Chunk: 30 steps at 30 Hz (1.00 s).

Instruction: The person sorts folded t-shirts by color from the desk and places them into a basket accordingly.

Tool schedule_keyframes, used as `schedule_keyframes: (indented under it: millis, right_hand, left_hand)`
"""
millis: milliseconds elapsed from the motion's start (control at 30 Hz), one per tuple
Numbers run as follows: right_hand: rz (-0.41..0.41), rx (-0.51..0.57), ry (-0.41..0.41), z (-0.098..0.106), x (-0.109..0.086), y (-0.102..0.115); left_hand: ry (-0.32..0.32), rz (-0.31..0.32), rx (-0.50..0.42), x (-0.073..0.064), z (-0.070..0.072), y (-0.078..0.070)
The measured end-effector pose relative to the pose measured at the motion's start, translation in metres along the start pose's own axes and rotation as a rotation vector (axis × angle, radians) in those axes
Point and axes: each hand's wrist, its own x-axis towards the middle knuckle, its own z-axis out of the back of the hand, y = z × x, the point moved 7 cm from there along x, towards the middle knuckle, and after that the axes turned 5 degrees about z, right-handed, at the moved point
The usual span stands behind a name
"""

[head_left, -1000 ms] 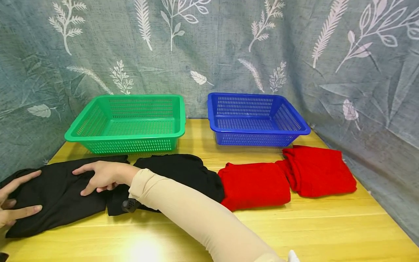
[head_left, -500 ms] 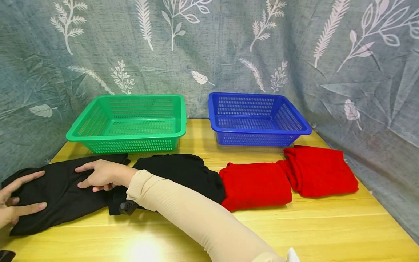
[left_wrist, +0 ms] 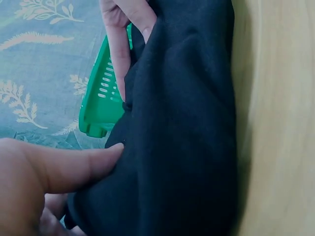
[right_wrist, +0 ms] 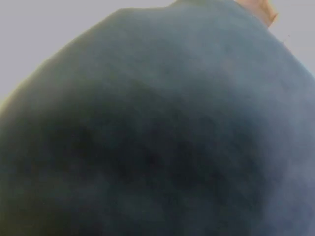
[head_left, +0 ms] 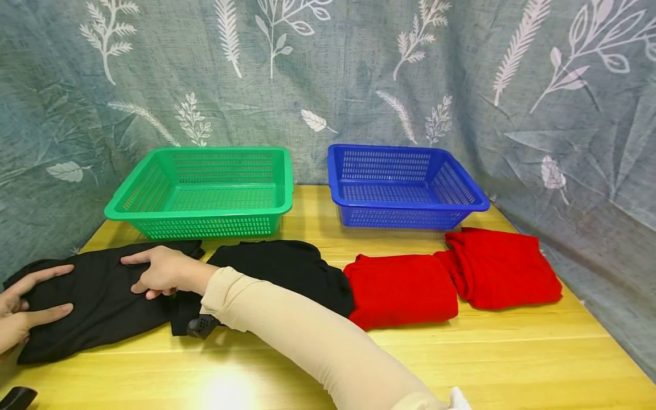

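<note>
At the left end of the table lies a folded black garment [head_left: 94,302], its kind hidden by the folds. My left hand [head_left: 33,304] is at its left end, thumb and index finger stretched over the cloth, other fingers bent at its edge. My right hand [head_left: 166,270] touches its upper middle with index finger and thumb spread, remaining fingers tucked in. In the left wrist view, the left thumb [left_wrist: 93,164] presses the dark cloth [left_wrist: 182,128]; the right fingers [left_wrist: 119,64] meet its far side. Blurred dark cloth [right_wrist: 157,137] fills most of the right wrist view.
A second black garment [head_left: 287,267] lies partly under the right forearm. Two folded red garments, one nearer [head_left: 402,290] and one farther right [head_left: 509,270], continue the row. Behind stand a green basket [head_left: 200,215] and a blue basket [head_left: 405,216] before a patterned curtain [head_left: 328,68].
My left hand has slid slightly right, and the left end of the black garment has shifted slightly right and away. The right hand has moved very little.
</note>
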Motion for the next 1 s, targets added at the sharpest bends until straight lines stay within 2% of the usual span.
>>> schedule_keyframes:
  millis: [100,167,200,333,433,567,633,667,700,867,1000]
  right_hand:
    - [0.006,0.019,0.015,0.002,-0.001,0.0]
    - [0.015,0.031,0.027,0.003,-0.002,0.001]
    - [0.024,0.042,0.034,0.004,-0.003,0.003]
    - [0.073,0.058,0.063,0.01,-0.008,0.009]
    - [0.108,0.061,0.083,0.015,-0.013,0.014]
    - [0.131,0.084,0.097,0.023,-0.019,0.019]
    - [0.141,0.092,0.099,0.028,-0.023,0.022]
    - [0.147,0.095,0.099,0.03,-0.024,0.023]
    - [0.155,0.098,0.1,0.032,-0.025,0.024]
    - [0.206,0.083,0.095,0.044,-0.031,0.03]
    - [0.243,0.026,0.083,0.056,-0.036,0.037]
  left_hand:
    - [0.01,-0.017,-0.049,0.0,0.001,-0.001]
    - [0.026,-0.042,-0.125,0.001,0.003,-0.004]
    - [0.027,-0.064,-0.145,0.001,0.004,-0.006]
    - [0.064,-0.17,-0.336,0.001,0.007,-0.018]
    - [0.087,-0.194,-0.397,0.002,0.01,-0.026]
    - [0.024,-0.132,-0.18,0.001,0.016,-0.037]
    - [-0.015,-0.115,-0.05,0.002,0.019,-0.044]
    - [-0.023,-0.12,-0.023,0.002,0.02,-0.048]
    - [-0.027,-0.119,-0.02,0.002,0.02,-0.051]
    - [-0.011,-0.202,-0.121,0.004,0.017,-0.069]
    - [-0.049,-0.197,-0.029,0.005,0.019,-0.081]
